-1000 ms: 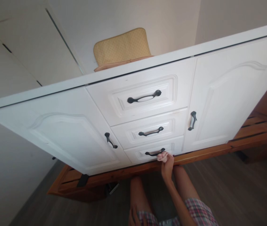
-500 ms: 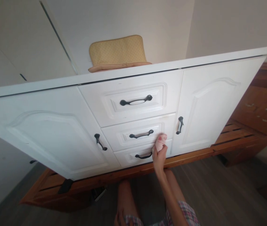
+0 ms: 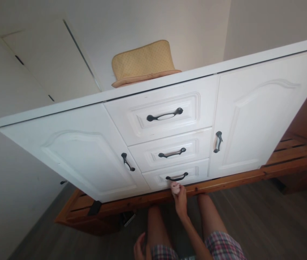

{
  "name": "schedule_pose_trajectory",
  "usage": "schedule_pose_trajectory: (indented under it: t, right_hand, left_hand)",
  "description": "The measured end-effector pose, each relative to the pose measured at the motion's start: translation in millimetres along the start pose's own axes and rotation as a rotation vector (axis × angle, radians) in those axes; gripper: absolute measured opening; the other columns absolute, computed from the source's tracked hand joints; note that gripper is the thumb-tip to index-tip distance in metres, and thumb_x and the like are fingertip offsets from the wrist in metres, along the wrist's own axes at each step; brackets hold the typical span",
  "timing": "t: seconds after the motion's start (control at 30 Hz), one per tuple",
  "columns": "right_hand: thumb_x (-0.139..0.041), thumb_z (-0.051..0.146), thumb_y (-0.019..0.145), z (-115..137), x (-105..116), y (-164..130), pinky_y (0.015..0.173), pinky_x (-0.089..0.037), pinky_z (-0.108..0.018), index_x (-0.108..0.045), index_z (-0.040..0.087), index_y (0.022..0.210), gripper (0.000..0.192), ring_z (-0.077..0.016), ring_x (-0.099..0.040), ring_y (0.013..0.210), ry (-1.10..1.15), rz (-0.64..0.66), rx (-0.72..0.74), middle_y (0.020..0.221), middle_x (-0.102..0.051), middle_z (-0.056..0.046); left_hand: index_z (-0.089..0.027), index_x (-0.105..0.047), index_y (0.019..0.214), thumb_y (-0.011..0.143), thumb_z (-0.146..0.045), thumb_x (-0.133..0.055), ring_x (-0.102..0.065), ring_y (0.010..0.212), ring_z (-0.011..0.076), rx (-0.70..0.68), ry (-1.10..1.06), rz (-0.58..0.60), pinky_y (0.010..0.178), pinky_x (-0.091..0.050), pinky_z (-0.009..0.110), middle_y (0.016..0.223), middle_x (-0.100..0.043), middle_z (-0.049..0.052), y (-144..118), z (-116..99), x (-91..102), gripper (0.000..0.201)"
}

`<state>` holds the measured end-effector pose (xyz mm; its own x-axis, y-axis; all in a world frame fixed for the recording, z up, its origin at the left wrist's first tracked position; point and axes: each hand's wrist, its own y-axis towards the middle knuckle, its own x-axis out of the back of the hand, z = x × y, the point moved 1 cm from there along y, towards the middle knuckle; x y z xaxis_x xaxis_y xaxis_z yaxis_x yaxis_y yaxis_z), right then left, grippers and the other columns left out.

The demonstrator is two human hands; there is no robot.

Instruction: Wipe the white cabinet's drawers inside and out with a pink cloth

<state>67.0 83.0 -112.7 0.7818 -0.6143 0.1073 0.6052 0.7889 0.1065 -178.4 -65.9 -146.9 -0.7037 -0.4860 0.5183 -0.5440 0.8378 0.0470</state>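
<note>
My right hand (image 3: 180, 200) is closed around a pale pinkish-white cloth (image 3: 175, 188). The cloth is at the lower edge of the bottom drawer (image 3: 153, 179), just under its dark curved handle (image 3: 177, 177). Whether it touches the drawer front or the wooden ledge below, I cannot tell. My left hand (image 3: 139, 246) hangs low beside my left leg at the bottom of the view, fingers loosely apart with nothing seen in them; part of it is cut off by the frame.
The white cabinet has two more drawers above and a door on each side, the left door (image 3: 74, 162) and the right door (image 3: 261, 119), all shut. On its top sits a yellow dotted fabric item (image 3: 144, 61). A brown wooden bench (image 3: 240, 177) supports the cabinet.
My right hand has moved with the cloth from the right side of the lower drawers down and left to below the bottom handle. The camera has tilted and shifted slightly.
</note>
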Motion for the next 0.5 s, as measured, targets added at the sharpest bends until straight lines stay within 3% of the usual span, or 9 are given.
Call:
schedule_pose_trajectory:
  t: [0.07,0.1,0.17,0.27,0.37,0.43,0.5]
  right_hand:
    - [-0.064,0.056,0.078,-10,60,36,0.087,-0.059,-0.049,-0.055,0.027,0.103,0.040,-0.0379,-0.070,0.096,-0.029,-0.135,-0.076,0.097,-0.070,-0.008]
    - [-0.062,0.061,0.077,-12,93,56,0.085,-0.058,-0.051,-0.052,0.027,0.106,0.046,-0.0401,-0.071,0.097,-0.048,-0.207,-0.102,0.098,-0.070,-0.009]
    - [-0.061,0.070,0.077,-11,161,92,0.090,-0.056,-0.056,-0.048,0.027,0.114,0.059,-0.0449,-0.070,0.108,-0.087,-0.335,-0.138,0.108,-0.071,-0.015]
    - [-0.069,0.074,0.068,-3,259,125,0.097,-0.055,-0.060,-0.051,0.027,0.113,0.068,-0.0475,-0.070,0.111,-0.136,-0.586,-0.182,0.111,-0.072,-0.018]
    - [-0.075,0.070,0.066,6,336,123,0.105,-0.053,-0.063,-0.057,0.026,0.116,0.068,-0.0491,-0.069,0.122,-0.152,-0.824,-0.131,0.119,-0.073,-0.020]
    - [-0.079,0.067,0.066,11,372,111,0.108,-0.053,-0.065,-0.060,0.027,0.118,0.068,-0.0496,-0.069,0.125,-0.149,-0.925,-0.123,0.123,-0.073,-0.021]
    - [-0.084,0.065,0.064,16,401,98,0.108,-0.053,-0.068,-0.062,0.029,0.115,0.066,-0.0511,-0.069,0.124,-0.156,-0.974,-0.159,0.121,-0.073,-0.020]
  left_hand:
    - [-0.024,-0.073,0.106,0.086,-0.067,-0.051,-0.079,0.109,0.0311,-0.054,-0.079,0.057,0.098,-0.065,0.044,0.116,-0.080,0.010,19,-38,1.3,0.052]
    - [-0.025,-0.074,0.107,0.088,-0.068,-0.054,-0.080,0.107,0.0308,-0.084,-0.152,0.139,0.099,-0.065,0.045,0.114,-0.081,0.009,29,-66,1.8,0.051]
    - [-0.023,-0.074,0.113,0.094,-0.066,-0.058,-0.080,0.102,0.0287,-0.210,-0.236,0.242,0.100,-0.064,0.046,0.116,-0.080,0.009,45,-134,4.3,0.050]
    - [-0.023,-0.073,0.122,0.104,-0.053,-0.055,-0.077,0.103,0.0235,-0.509,-0.262,0.245,0.100,-0.062,0.043,0.125,-0.076,0.009,58,-248,7.4,0.039]
    - [-0.026,-0.070,0.132,0.110,-0.040,-0.050,-0.074,0.108,0.0177,-0.787,-0.284,0.257,0.100,-0.061,0.036,0.140,-0.068,0.009,60,-339,-0.8,0.032]
    - [-0.027,-0.065,0.140,0.111,-0.035,-0.050,-0.073,0.105,0.0154,-0.891,-0.227,0.265,0.098,-0.060,0.033,0.146,-0.065,0.009,58,-377,-13.5,0.034]
    - [-0.026,-0.062,0.143,0.110,-0.032,-0.051,-0.071,0.096,0.0153,-0.892,-0.117,0.234,0.095,-0.060,0.033,0.140,-0.069,0.009,59,-398,-27.6,0.035]
